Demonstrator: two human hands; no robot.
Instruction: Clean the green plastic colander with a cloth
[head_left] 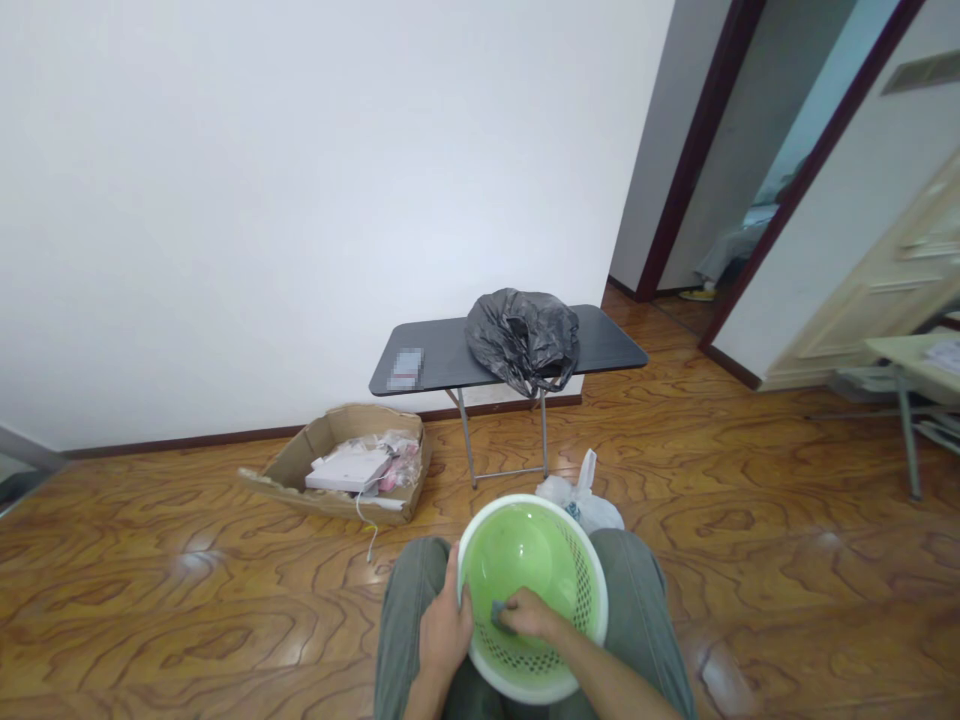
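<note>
A round plastic drain basket (551, 540), green inside with a white rim and holes in its side, rests between my knees. My left hand (445, 628) grips its left rim, thumb over the inner edge and fingers outside. Reaching down into the basket, my right hand (525, 612) has closed fingers around a small grey-blue cloth (500, 617). The cloth is against or very near the inner wall on the left; whether it touches, I cannot tell. Most of the cloth is hidden by the fingers.
Ahead, a dark folding table (442, 345) holds a black plastic bag (517, 335) and a small blurred packet (407, 368). On the wooden floor, a cardboard box (289, 470) with wrapped items is at left, and a white plastic bag (596, 508) sits just beyond the basket.
</note>
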